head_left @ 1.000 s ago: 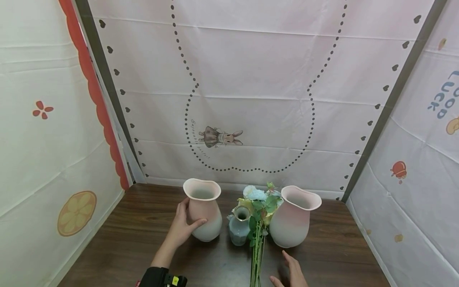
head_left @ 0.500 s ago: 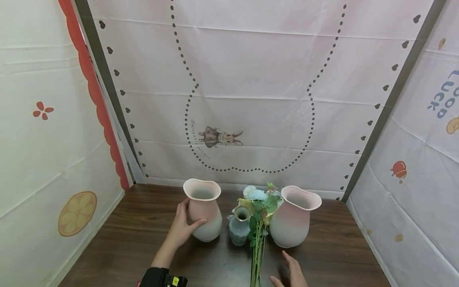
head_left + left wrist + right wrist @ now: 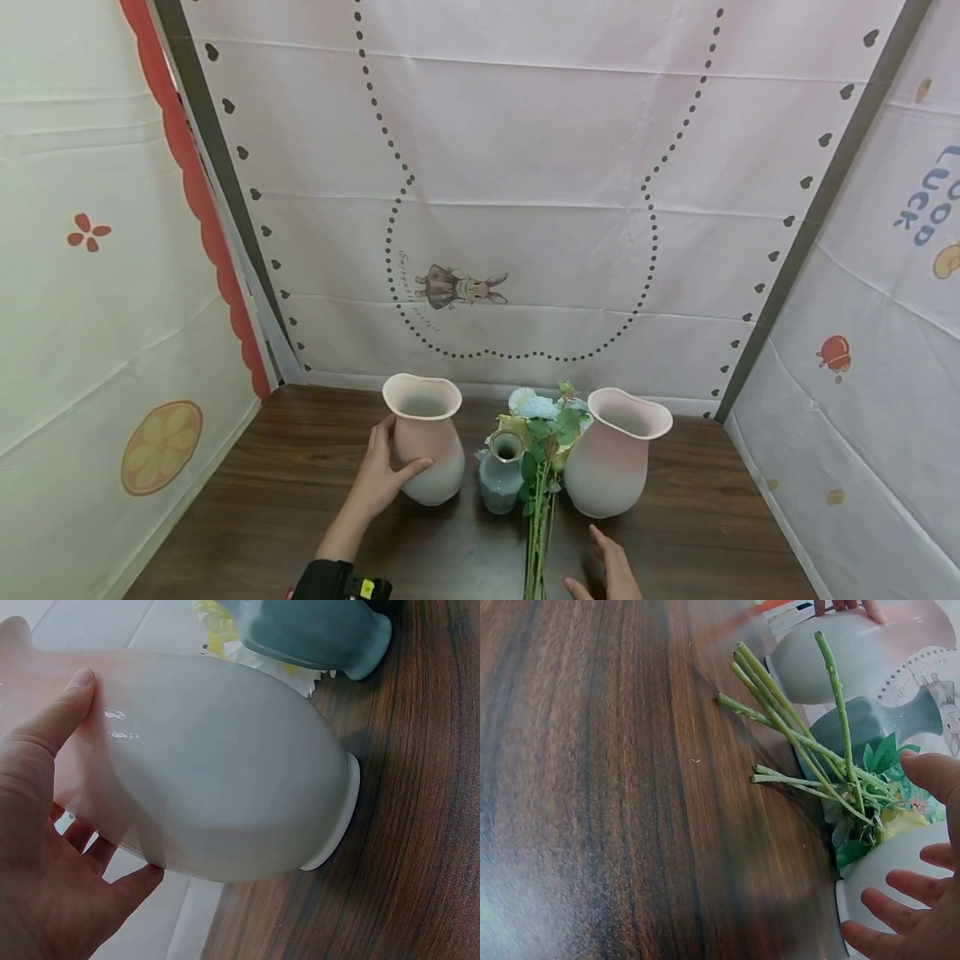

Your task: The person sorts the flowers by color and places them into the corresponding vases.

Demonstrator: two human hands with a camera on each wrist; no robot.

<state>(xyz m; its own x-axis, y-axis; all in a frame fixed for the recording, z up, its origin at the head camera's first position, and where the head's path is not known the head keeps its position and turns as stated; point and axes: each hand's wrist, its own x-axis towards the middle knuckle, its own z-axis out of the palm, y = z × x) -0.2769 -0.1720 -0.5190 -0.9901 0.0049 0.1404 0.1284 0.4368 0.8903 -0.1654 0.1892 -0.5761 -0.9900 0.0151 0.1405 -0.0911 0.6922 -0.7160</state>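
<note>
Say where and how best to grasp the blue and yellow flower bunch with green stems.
Probably around the slim green stems below the leaves, from the side of the right hand: the stems extend bare beside that hand, while the blooms lie beside the small glossy blue-green vase.

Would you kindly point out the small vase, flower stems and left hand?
Small vase (image 3: 500, 487): head view, on its body.
Flower stems (image 3: 536, 542): head view, mid-bundle.
Left hand (image 3: 382, 477): head view, middle of the hand.
</note>
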